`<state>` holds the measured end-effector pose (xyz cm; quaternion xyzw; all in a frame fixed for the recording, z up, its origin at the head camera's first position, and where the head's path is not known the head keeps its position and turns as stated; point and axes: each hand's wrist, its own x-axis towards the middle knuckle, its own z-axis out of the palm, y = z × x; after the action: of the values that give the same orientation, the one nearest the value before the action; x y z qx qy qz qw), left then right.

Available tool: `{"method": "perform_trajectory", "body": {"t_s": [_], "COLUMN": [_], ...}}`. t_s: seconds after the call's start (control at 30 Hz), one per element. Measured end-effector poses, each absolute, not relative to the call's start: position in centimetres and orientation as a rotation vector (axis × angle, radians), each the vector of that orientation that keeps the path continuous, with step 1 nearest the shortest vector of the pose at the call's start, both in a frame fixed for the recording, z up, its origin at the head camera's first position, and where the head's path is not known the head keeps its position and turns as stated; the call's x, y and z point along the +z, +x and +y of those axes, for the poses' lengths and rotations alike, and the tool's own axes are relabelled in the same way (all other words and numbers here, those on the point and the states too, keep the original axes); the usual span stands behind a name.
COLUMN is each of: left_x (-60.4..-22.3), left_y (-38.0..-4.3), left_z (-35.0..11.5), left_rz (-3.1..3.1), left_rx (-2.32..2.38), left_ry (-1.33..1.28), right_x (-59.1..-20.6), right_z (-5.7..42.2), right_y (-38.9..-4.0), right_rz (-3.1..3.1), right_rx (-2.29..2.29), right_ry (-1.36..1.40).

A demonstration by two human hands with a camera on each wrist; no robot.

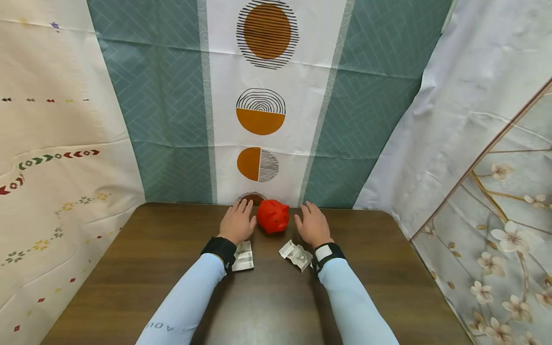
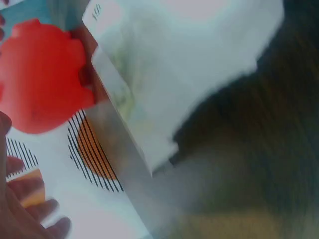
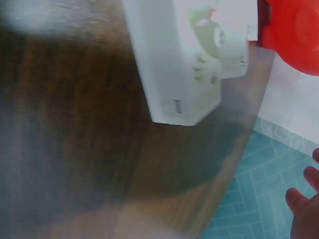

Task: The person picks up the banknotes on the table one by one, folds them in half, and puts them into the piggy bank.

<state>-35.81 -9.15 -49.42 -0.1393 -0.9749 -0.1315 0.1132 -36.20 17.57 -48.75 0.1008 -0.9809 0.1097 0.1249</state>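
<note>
A red piggy bank stands near the table's far edge, its snout turned toward the camera. My left hand is just left of it, fingers straight and thumb pointing at its side. To its right, my right hand has its fingers extended, with a gap to the piggy bank. Neither hand holds anything. A creased banknote lies beside my left wrist, partly hidden by the wrist strap. Another crumpled banknote lies by my right wrist. Both wrist views show the notes close up, with the piggy bank beyond.
The brown wooden table has rounded far corners. Right behind it hangs a teal and white curtain with orange circles. Patterned fabric hangs at the left, and flowered cloth at the right.
</note>
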Motion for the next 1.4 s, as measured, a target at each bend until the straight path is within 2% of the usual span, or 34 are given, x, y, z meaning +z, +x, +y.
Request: {"method": "perform_trajectory", "body": {"t_s": [0.53, 1.0, 1.4], "left_x": [-50.4, -51.6, -50.7], "left_y": [-33.9, -33.2, -33.2], "left_z": [-5.6, -3.9, -2.0], "left_rz": [-2.381, -2.200, -2.549], "left_rx": [-0.449, -0.438, -0.376], "left_ry": [-0.929, -1.151, -1.360], "right_x": [-51.3, -52.4, -51.9], "right_z": [19.1, 19.5, 19.8], "right_y": [-34.4, -32.9, -32.5], "right_rz": [-2.860, -2.857, -2.929], "right_rx": [0.379, 0.303, 0.384], "right_ry": [0.311, 0.323, 0.352]}}
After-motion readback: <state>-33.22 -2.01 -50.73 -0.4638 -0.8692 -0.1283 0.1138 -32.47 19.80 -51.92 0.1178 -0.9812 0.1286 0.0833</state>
